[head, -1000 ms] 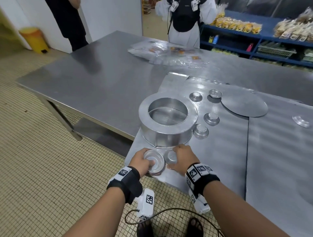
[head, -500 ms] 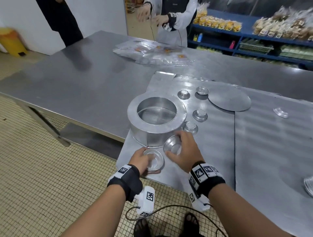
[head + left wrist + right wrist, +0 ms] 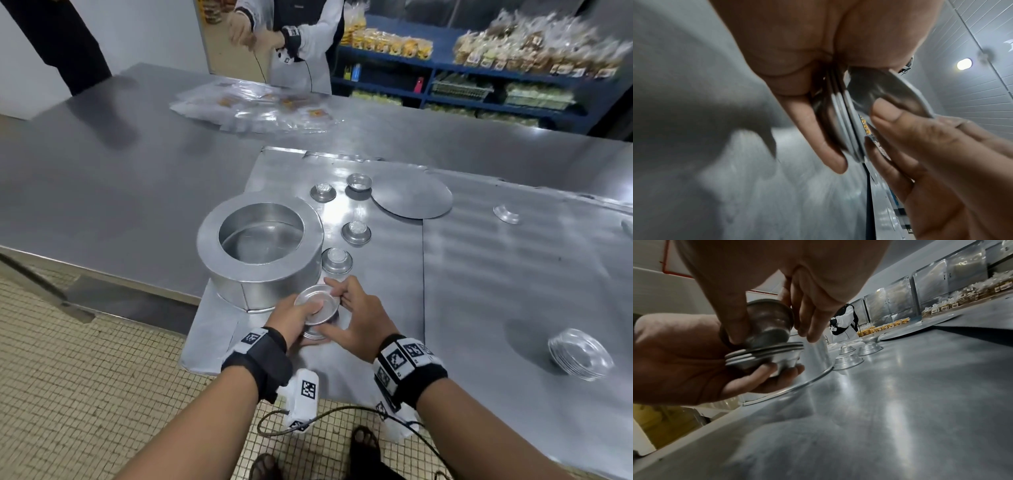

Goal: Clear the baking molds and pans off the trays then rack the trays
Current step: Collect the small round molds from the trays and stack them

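Note:
My left hand grips a short stack of small round metal molds just above the near left tray. My right hand pinches a single small mold right over that stack. The right wrist view shows the single mold tilted, its base touching the stack. A large round cake pan stands just behind my hands. Behind it lie three upturned small molds, one upright mold and a flat round disc.
The right tray carries another stack of molds and a lone mold. Both trays lie on a long steel table with plastic bags at the back. Two people stand beyond it. Blue shelves of packed goods are at right.
My right hand picked a small mold off the tray, lifted it and brought it over the stack in my left hand. The left hand rose slightly with the stack.

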Available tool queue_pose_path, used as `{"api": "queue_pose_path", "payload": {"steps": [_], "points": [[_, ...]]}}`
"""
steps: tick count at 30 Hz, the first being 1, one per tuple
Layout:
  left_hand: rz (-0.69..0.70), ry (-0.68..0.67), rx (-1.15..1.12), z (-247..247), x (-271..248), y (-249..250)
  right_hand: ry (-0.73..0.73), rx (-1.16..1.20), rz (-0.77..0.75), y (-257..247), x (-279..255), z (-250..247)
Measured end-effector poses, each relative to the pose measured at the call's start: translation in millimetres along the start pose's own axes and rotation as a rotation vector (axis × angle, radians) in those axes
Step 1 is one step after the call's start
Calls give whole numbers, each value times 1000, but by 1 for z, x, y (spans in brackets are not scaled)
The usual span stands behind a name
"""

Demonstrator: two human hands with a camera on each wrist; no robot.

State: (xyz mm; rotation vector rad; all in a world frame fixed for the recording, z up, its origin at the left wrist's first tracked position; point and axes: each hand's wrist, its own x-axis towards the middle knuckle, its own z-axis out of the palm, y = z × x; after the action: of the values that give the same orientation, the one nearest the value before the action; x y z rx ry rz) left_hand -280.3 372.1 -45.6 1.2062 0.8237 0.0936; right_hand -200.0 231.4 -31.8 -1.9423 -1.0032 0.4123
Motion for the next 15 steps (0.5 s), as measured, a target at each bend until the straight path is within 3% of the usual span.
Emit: {"api": "queue_pose_path", "payload": {"steps": [8,15], "points": [[97,31,116,25,15,4,-211,25,57,21,11,-35],[107,71,200,24,36,-4,-406,-245,134,43,52,-59]]}}
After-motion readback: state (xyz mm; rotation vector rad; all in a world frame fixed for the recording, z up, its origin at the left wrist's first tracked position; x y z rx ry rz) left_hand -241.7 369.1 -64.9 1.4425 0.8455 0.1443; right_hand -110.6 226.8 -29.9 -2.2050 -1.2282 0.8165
